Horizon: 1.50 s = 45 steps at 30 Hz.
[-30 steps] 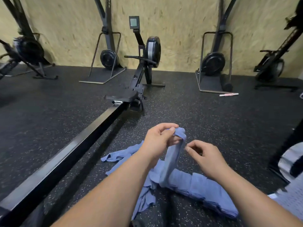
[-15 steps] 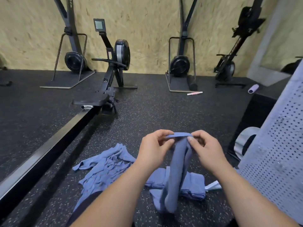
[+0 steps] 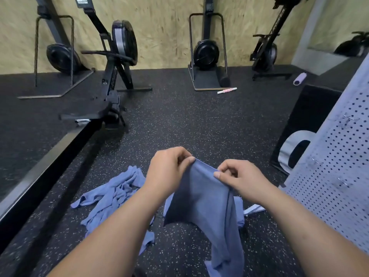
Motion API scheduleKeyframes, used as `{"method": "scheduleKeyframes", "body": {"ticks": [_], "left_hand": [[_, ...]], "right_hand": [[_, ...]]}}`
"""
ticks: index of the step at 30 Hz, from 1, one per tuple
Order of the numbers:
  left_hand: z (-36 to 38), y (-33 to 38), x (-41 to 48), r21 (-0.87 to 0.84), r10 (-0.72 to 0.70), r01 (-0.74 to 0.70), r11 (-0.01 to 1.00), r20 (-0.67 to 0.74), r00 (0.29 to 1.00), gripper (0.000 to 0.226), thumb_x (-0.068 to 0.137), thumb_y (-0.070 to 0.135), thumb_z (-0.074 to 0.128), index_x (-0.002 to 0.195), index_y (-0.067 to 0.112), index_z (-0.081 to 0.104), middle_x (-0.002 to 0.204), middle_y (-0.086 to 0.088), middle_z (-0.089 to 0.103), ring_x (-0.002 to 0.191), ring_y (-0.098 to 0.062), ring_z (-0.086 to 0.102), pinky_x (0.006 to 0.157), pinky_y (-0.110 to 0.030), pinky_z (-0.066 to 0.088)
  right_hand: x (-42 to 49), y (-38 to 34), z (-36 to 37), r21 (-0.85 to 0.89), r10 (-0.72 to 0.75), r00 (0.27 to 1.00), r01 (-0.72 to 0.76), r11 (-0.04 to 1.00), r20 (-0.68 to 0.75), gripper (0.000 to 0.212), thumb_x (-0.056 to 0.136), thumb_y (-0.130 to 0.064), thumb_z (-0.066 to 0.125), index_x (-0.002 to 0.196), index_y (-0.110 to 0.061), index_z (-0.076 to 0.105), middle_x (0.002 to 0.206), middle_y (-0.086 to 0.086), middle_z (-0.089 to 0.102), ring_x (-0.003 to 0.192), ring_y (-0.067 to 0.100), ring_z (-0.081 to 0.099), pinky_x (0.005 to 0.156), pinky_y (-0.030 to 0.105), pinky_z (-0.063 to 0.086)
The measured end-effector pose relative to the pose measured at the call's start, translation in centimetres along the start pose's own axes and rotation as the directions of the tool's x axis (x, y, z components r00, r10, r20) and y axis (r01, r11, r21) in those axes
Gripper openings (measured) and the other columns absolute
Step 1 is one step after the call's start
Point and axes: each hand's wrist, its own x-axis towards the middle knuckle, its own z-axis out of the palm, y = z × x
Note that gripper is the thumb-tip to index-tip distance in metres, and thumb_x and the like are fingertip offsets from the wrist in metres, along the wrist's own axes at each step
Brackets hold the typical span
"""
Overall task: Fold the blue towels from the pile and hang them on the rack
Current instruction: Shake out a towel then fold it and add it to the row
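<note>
Blue towel [image 3: 203, 198] hangs in front of me, held up off the floor by its top edge between my two hands; its lower end runs out of the bottom of the view. My left hand [image 3: 167, 172] pinches the upper left corner, with thumb and curled fingers closed on the cloth. My right hand [image 3: 241, 178] pinches the upper right part of the same edge between thumb and forefinger, and the other fingers are curled in. The cloth sags a little between the two grips.

Under my left forearm a crumpled pile of blue towels [image 3: 113, 196] lies on the speckled black rubber floor [image 3: 189, 124]. More blue cloth shows just behind the held towel on the right, mostly hidden, so I cannot tell how it lies. A white strip [image 3: 254, 208] pokes out beside it.

Close on my right stands a pale perforated panel [image 3: 335, 176], and behind it is a black box [image 3: 311, 108] with a grey curved shape on its face. On my left the long black rail [image 3: 50, 156] of a rowing machine [image 3: 117, 56] runs away towards its flywheel.

Farther off, a pink and white stick [image 3: 226, 90] lies on the floor just beside the platform of an upright exercise machine [image 3: 205, 52], and a black foam roller [image 3: 223, 76] rests on that platform. A purple roller [image 3: 299, 78] lies to the right, near another machine. A chipboard wall [image 3: 163, 31] closes the room at the back.
</note>
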Motion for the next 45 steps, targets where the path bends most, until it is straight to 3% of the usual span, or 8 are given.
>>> {"method": "scheduleKeyframes", "body": {"ticks": [11,15,21,25,32,35,39,45], "left_hand": [[-0.8,-3.7,3.7,0.266,-0.143,0.192,0.945,-0.196,0.97,0.019,0.101,0.044,0.066,0.09,0.029,0.071,0.078,0.004,0.073,0.081,-0.03,0.068,0.077,-0.042,0.053],[0.9,-3.6,3.4,0.17,-0.211,0.195,0.966,0.085,0.974,0.005,0.095,0.038,0.075,0.093,0.035,0.071,0.077,0.015,0.069,0.083,-0.017,0.069,0.075,-0.033,0.052],[3.8,0.2,1.6,-0.105,0.049,-0.006,0.994,0.405,0.913,0.036,0.099,0.032,0.073,0.133,0.04,0.066,0.075,0.017,0.068,0.071,0.004,0.061,0.071,-0.018,0.045],[4.2,0.8,1.6,-0.122,0.051,-0.005,0.993,0.372,0.927,0.006,0.1,0.033,0.07,0.099,0.03,0.076,0.076,0.014,0.067,0.068,-0.001,0.057,0.066,-0.024,0.042],[3.2,0.2,2.0,-0.101,0.04,-0.015,0.995,0.249,0.968,0.01,0.101,0.031,0.065,0.091,0.031,0.068,0.077,0.014,0.066,0.07,-0.005,0.059,0.067,-0.023,0.045],[2.4,-0.6,2.9,-0.066,-0.064,0.072,0.995,0.119,0.991,0.012,0.102,0.03,0.063,0.091,0.03,0.067,0.078,0.013,0.067,0.073,-0.003,0.06,0.063,-0.011,0.039],[1.3,-2.6,3.8,-0.016,-0.215,0.215,0.976,-0.013,0.976,0.012,0.102,0.03,0.062,0.091,0.029,0.067,0.083,0.013,0.068,0.081,-0.012,0.063,0.074,-0.03,0.046],[3.1,-0.8,2.0,-0.132,-0.002,0.039,0.99,0.27,0.963,0.025,0.099,0.03,0.069,0.123,0.038,0.066,0.078,0.013,0.065,0.073,-0.001,0.06,0.072,-0.023,0.046]], "right_hand": [[2.6,3.9,-5.4,-0.245,0.116,0.991,-0.128,0.961,-0.062,0.018,0.094,-0.04,0.078,0.079,-0.032,0.074,0.061,-0.012,0.065,0.052,0.002,0.05,0.057,0.025,0.039],[2.8,4.5,-4.3,-0.415,0.143,0.982,-0.183,0.891,-0.127,0.022,0.095,-0.043,0.075,0.075,-0.033,0.069,0.063,-0.014,0.067,0.058,0.002,0.058,0.054,0.024,0.037],[2.3,0.7,-0.9,-0.195,-0.014,0.997,0.028,0.98,0.072,0.014,0.095,-0.04,0.076,0.083,-0.033,0.074,0.071,-0.013,0.07,0.06,0.002,0.057,0.059,0.024,0.044],[2.3,0.3,-0.4,-0.107,-0.028,0.999,0.032,0.994,0.034,0.013,0.095,-0.041,0.076,0.086,-0.032,0.075,0.071,-0.008,0.071,0.061,0.013,0.06,0.062,0.033,0.052],[2.4,1.6,-1.4,0.068,0.024,0.991,-0.033,0.997,0.128,0.007,0.095,-0.025,0.08,0.09,-0.023,0.075,0.079,0.006,0.075,0.067,0.013,0.062,0.066,0.037,0.056],[2.5,2.3,-2.6,0.013,0.041,0.997,-0.042,0.999,0.064,0.007,0.094,-0.028,0.08,0.089,-0.027,0.075,0.077,0.0,0.074,0.064,0.011,0.06,0.062,0.032,0.052],[2.6,3.5,-4.8,-0.147,0.033,0.993,-0.05,0.988,-0.117,0.007,0.092,-0.039,0.08,0.09,-0.037,0.074,0.075,-0.008,0.072,0.068,0.015,0.066,0.067,0.035,0.052],[1.9,2.2,-2.8,-0.236,-0.039,0.994,0.014,0.972,-0.099,0.009,0.09,-0.044,0.079,0.088,-0.04,0.071,0.078,-0.016,0.073,0.073,0.006,0.067,0.074,0.033,0.056]]}}
